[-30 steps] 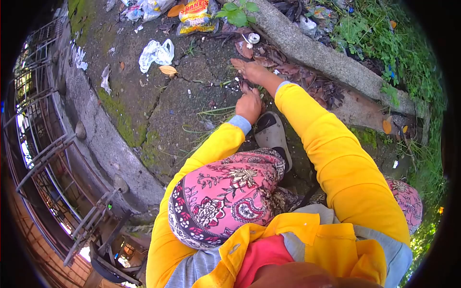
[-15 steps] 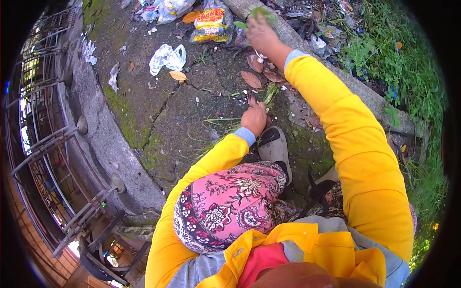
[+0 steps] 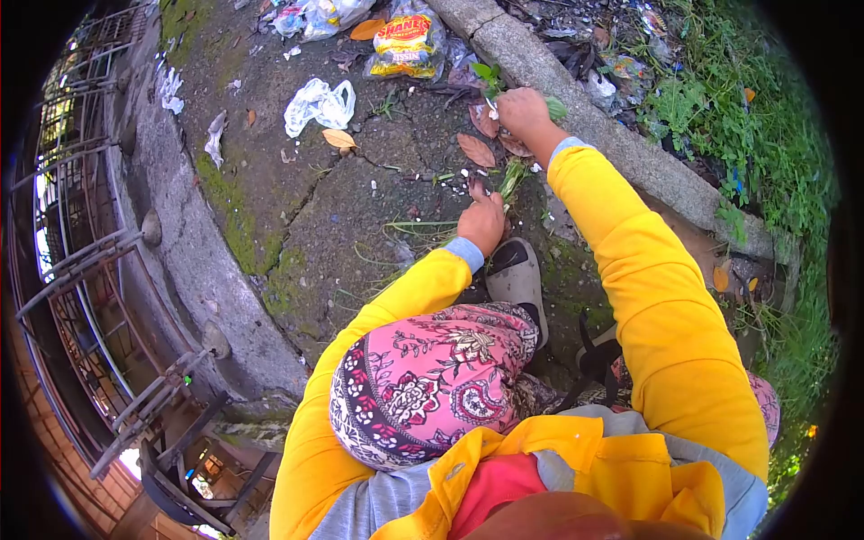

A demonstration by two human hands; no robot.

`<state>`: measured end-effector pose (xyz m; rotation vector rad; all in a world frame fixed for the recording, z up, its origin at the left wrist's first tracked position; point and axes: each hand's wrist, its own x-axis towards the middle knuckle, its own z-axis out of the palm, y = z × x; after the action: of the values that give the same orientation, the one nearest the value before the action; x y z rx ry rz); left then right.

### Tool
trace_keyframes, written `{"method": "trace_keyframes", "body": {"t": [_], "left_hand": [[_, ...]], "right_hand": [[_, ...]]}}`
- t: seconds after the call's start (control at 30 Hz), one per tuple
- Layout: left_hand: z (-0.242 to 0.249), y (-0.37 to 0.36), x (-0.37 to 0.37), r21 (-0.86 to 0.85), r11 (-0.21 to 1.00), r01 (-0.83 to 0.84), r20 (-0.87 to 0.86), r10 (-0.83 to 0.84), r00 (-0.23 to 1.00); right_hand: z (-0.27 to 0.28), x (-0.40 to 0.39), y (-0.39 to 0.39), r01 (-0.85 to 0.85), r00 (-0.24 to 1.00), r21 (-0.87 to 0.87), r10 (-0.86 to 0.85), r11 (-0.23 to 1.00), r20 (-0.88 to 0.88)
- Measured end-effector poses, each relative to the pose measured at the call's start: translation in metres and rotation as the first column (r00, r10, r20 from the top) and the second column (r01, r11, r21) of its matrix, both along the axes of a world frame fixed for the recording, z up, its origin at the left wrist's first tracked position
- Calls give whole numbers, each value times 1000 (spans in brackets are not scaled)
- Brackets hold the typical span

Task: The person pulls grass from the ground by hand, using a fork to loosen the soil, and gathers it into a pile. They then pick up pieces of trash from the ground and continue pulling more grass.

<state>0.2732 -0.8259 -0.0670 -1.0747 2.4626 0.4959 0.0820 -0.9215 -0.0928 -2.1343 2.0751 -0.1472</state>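
My left hand [image 3: 481, 220] is closed round a bunch of green stems [image 3: 513, 180], low over the dark, cracked ground [image 3: 346, 211]. Long thin grass blades trail from it to the left. Farther forward and to the right, my right hand [image 3: 525, 112] is closed on a leafy green sprig [image 3: 489, 76], whose leaves show on both sides of the fingers. Brown dry leaves [image 3: 476, 150] lie between and beside the two hands. A tan shoe [image 3: 515, 277] is just below my left hand.
A white plastic bag [image 3: 320, 106] and a yellow-and-red printed packet [image 3: 404, 45] lie ahead on the ground. A concrete curb [image 3: 585, 117] runs diagonally at the right, with litter and green weeds [image 3: 720, 117] beyond. Metal railings [image 3: 81, 243] stand at the left.
My right hand has come back from the top of the curb toward my left hand, bringing the leafy sprig with it. My left hand keeps its hold on the stems.
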Motion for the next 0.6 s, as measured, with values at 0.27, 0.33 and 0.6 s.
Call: {"method": "trace_keyframes", "body": {"t": [0.27, 0.33, 0.6], "left_hand": [[1, -5, 2, 106, 994, -32, -6, 33, 999], [-2, -7, 4, 118, 991, -68, -47, 74, 996], [-7, -11, 14, 84, 996, -30, -110, 39, 993]], "right_hand": [[24, 43, 35, -13, 1000, 83, 11, 996, 25], [39, 49, 48, -125, 987, 139, 109, 982, 117], [-4, 28, -27, -214, 944, -71, 187, 974, -273]]}}
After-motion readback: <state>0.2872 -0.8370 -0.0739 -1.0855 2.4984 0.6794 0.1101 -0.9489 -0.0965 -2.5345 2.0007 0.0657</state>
